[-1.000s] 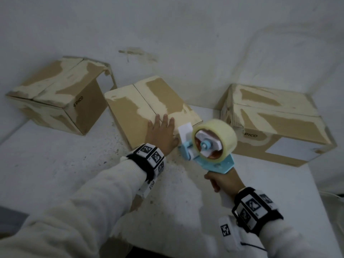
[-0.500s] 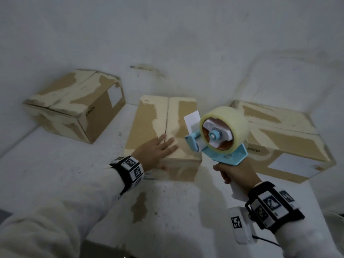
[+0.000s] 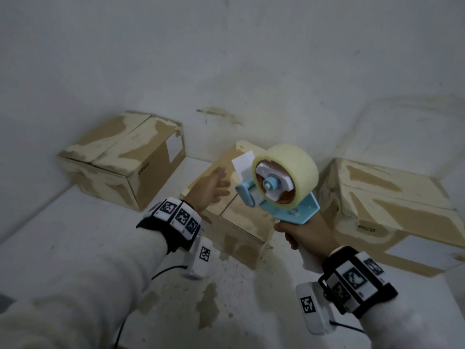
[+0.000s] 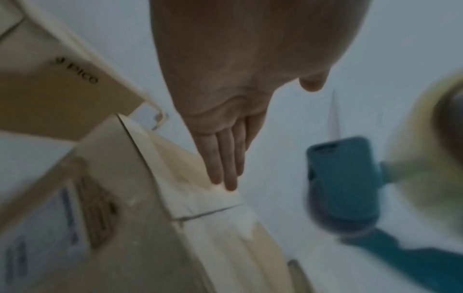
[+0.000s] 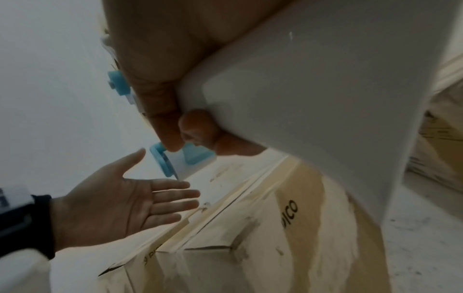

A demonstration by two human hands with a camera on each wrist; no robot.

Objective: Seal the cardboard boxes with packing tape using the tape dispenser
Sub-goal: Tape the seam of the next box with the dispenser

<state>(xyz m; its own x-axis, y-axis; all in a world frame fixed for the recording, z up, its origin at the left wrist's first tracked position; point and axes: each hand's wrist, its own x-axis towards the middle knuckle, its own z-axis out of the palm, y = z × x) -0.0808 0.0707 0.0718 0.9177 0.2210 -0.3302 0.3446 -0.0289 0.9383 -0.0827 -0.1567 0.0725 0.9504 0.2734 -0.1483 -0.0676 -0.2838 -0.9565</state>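
Note:
Three taped cardboard boxes stand on a white table. The middle box [image 3: 242, 222] [image 5: 250, 228] lies askew with its top seam running diagonally. My left hand [image 3: 210, 188] [image 4: 223, 158] [image 5: 120, 200] is stretched over its top with straight fingers, and the right wrist view shows the palm lifted a little off the cardboard. My right hand [image 3: 299, 235] [image 5: 155, 69] grips the white handle of the blue tape dispenser [image 3: 297, 212] [image 4: 343, 178]. Its roll of clear tape [image 3: 294, 162] hangs in the air above the right side of the middle box.
A second box [image 3: 120, 162] stands at the back left against the wall, and a larger one [image 3: 392, 212] at the right. The white table [image 3: 100, 248] has stained patches in front of the middle box. The wall runs close behind all the boxes.
The middle box has turned, so its seam now runs diagonally. My left hand has moved from lying flat on the near part to reaching farther across the top. The dispenser has stayed raised.

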